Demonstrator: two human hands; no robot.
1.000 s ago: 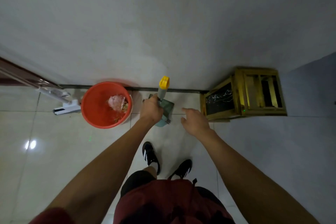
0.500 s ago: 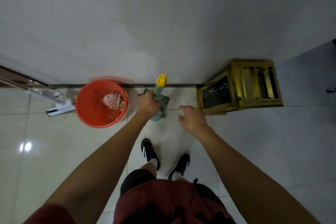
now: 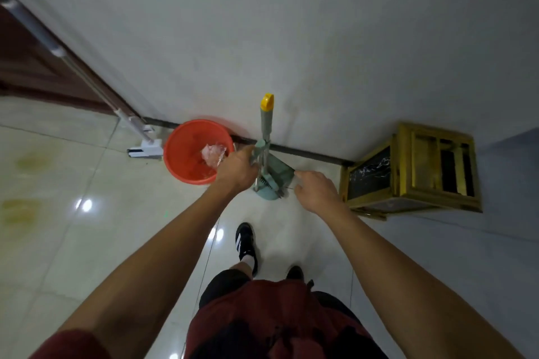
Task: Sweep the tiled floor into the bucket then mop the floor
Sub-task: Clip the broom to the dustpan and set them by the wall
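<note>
Against the wall, my left hand (image 3: pixel 236 167) grips the upright dustpan (image 3: pixel 269 176) by its handle, parking it beside the red bucket (image 3: pixel 180 154) holding the sweepings; my right hand (image 3: pixel 316 189) hovers near it, fingers loosely spread, steadying. Mop (image 3: pixel 140 137) leans nearby.

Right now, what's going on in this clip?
A person stands by a white wall. Their left hand grips the teal long-handled dustpan with a yellow handle tip, standing upright against the wall. The right hand hovers open beside the pan. An orange plastic bucket with rubbish inside sits just left of it. A white flat mop leans nearby, untouched.
</note>
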